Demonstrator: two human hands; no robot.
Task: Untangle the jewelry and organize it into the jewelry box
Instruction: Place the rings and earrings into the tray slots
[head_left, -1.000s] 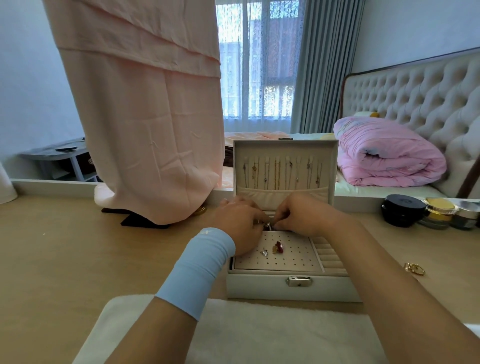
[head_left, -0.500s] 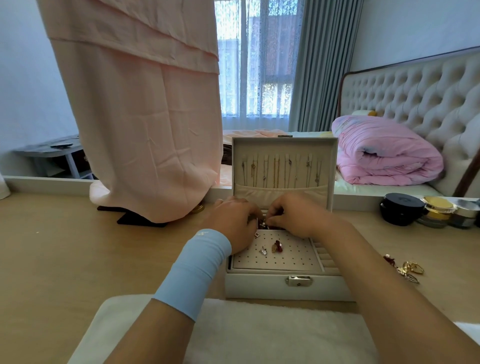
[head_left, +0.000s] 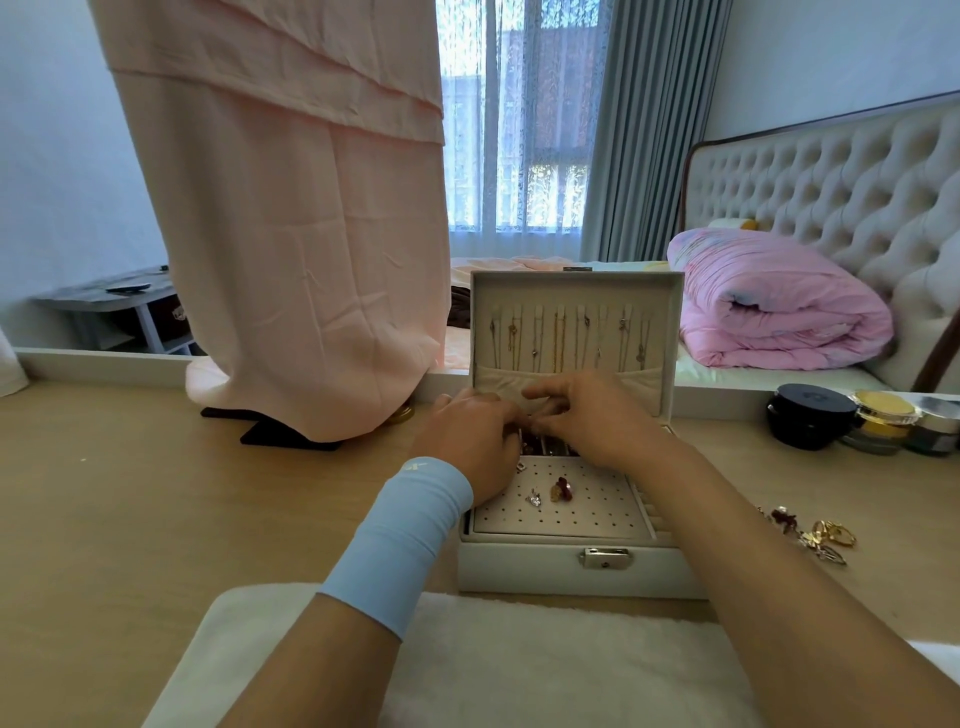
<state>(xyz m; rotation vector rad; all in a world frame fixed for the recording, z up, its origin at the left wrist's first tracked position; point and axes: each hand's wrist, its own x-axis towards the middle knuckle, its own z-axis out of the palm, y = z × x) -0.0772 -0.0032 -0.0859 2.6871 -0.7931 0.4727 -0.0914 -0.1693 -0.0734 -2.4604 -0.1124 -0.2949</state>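
While L hand (head_left: 470, 441) / R hand (head_left: 597, 415) crowd jewelry box (head_left: 519, 571) | lid (head_left: 483, 312): necklaces (head_left: 558, 338) | tray (head_left: 597, 514): earrings (head_left: 561, 490)

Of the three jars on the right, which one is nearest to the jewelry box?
The black jar, leftmost of the three; the yellow-lidded jar and the silver jar stand farther right.

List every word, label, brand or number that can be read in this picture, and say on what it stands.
No text can be read.
On the blue wristband: a small white mark, too blurred to read.
On the black jar: a faint lid mark, too small to read.
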